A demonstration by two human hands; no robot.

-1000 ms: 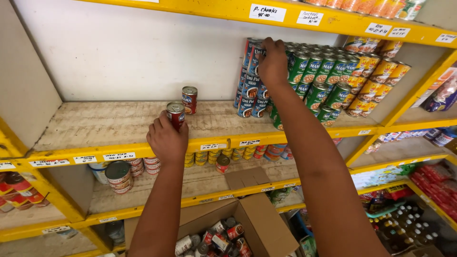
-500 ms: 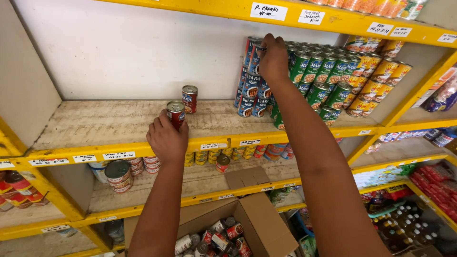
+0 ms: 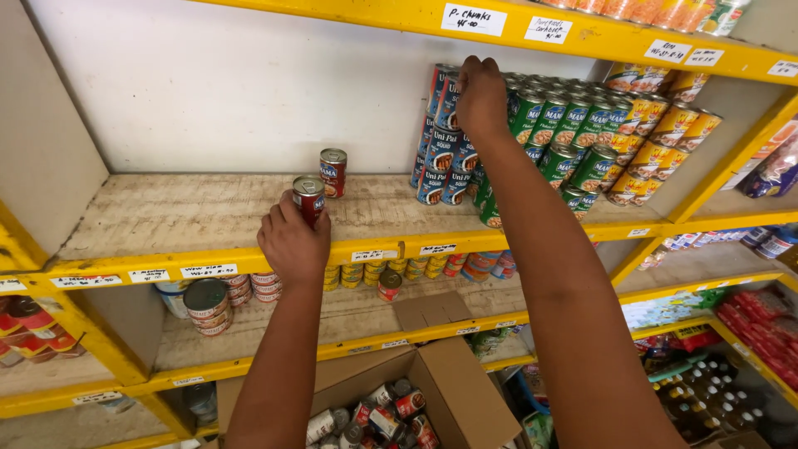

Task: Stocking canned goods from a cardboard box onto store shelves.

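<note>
Can (image 3: pixel 308 196) in left hand (image 3: pixel 293 241), fingers wrapped round it, standing on near edge of wooden shelf (image 3: pixel 166 218), same spot as second ago, so basically parked. Second red can (image 3: pixel 332 172) just behind, apart. Right hand (image 3: pixel 480 98) hasn't budged either, fingers curled over top of blue can stack (image 3: pixel 445 137) far right. Open box (image 3: pixel 449 391) of cans below.

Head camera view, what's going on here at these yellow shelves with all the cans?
A person stands at yellow metal shelving with wooden boards. The left hand grips a small red tin can near the shelf's front edge; a matching red can stands alone behind it. The right hand rests on top of a stack of blue cans beside stacked green cans. An open cardboard box holding more cans sits below.
</note>
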